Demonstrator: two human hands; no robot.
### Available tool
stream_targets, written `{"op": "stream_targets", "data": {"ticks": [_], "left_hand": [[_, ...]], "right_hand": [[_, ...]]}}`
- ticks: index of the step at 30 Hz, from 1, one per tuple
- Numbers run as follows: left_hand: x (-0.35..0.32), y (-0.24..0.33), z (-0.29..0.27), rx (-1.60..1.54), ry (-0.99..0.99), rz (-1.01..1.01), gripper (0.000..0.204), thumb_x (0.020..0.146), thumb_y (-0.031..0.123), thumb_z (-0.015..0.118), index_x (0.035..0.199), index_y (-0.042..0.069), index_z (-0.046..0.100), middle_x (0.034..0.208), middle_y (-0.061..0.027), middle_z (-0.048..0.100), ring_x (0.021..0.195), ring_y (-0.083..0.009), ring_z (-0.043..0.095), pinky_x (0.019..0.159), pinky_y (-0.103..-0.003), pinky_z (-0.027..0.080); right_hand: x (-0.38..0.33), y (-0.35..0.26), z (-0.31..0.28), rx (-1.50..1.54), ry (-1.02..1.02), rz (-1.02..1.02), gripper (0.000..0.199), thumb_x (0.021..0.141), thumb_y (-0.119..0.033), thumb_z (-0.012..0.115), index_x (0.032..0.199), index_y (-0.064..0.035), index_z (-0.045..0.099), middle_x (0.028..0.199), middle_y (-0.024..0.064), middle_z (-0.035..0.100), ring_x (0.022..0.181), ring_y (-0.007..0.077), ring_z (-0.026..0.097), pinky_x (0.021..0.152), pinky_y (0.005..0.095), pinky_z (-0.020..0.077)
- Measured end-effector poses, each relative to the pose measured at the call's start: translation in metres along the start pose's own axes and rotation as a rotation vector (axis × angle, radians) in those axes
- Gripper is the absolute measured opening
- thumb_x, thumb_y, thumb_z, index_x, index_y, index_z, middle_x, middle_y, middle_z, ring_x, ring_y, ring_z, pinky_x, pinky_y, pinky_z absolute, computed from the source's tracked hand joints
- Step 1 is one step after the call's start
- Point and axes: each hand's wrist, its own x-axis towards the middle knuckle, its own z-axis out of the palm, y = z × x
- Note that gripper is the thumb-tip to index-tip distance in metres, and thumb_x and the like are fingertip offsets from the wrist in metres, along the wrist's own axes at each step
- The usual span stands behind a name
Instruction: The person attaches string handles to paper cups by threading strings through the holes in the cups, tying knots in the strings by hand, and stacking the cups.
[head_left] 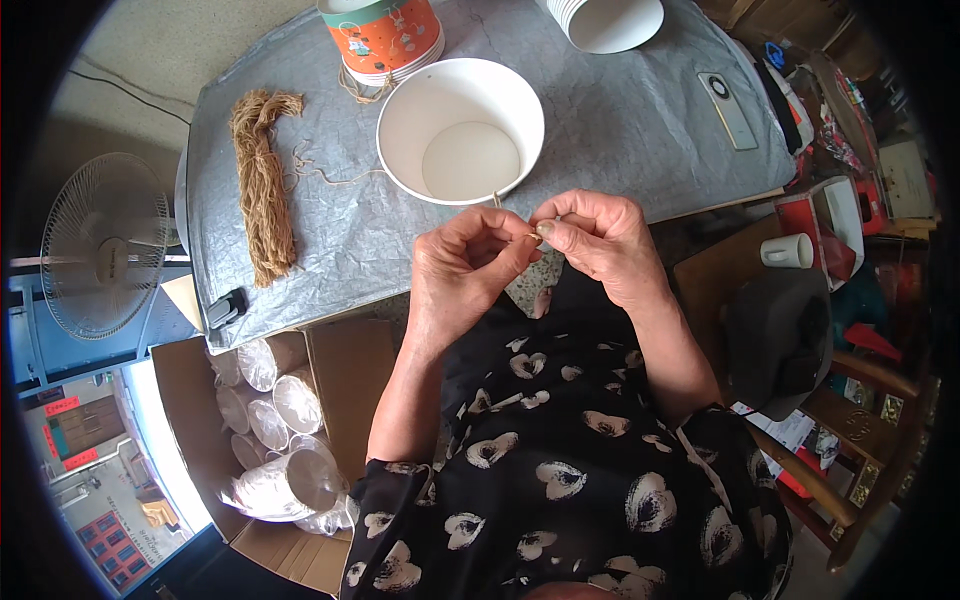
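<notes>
A white paper bucket (402, 130) stands near the table's front edge, its mouth turned up toward me. From its near rim a short piece of tan twine (497, 199) comes down to my fingers. My left hand (462, 262) pinches the twine's end between thumb and finger. Against it, my right hand (604, 248) is closed in a pinch at the same spot; the fingertips hide most of the twine there. Another strand (345, 181) leaves the bucket's left side and runs toward a thick bundle of tan twine (262, 195) on the left of the table.
Behind the bucket stands a stack of orange printed buckets (388, 42); white buckets (612, 28) lie far right. A phone (728, 110) rests on the grey-covered table (640, 130). A cardboard box (345, 375) of wrapped tubs, a fan (105, 245) and a white mug (787, 251) surround me.
</notes>
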Motion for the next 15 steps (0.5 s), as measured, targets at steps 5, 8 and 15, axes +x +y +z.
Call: {"op": "stream_targets", "data": {"ticks": [5,8,15], "left_hand": [[-0.0013,0.0012,-0.0010,0.029,0.015,0.008,0.003,0.093,-0.002,0.071,0.096,-0.002,0.069,0.088,-0.0046,0.074,0.086,-0.0095,0.072,0.078,-0.023,0.058],[-0.0013,-0.0009,-0.0039,0.054,0.003,0.028,0.009,0.093,-0.005,0.070,0.101,-0.005,0.067,0.092,-0.0105,0.075,0.087,-0.0139,0.073,0.080,-0.027,0.062],[-0.0030,-0.0019,-0.0028,0.060,0.030,0.028,0.005,0.092,-0.002,0.073,0.094,-0.002,0.069,0.089,-0.0066,0.075,0.085,-0.0101,0.071,0.077,-0.024,0.058]], "right_hand": [[-0.0018,-0.0043,0.0025,-0.020,-0.004,-0.006,0.012,0.097,-0.002,0.066,0.107,0.0026,0.070,0.082,0.0000,0.071,0.066,-0.0020,0.053,0.056,0.0144,0.0390],[-0.0030,-0.0058,0.0018,-0.077,-0.019,-0.048,0.011,0.097,0.000,0.066,0.106,0.0035,0.071,0.080,-0.0005,0.071,0.071,-0.0006,0.057,0.061,0.0161,0.0447],[-0.0049,-0.0061,0.0076,-0.366,-0.018,-0.261,0.007,0.098,-0.001,0.062,0.103,0.0027,0.066,0.074,-0.0057,0.063,0.065,-0.0021,0.048,0.058,0.0172,0.0377]]}}
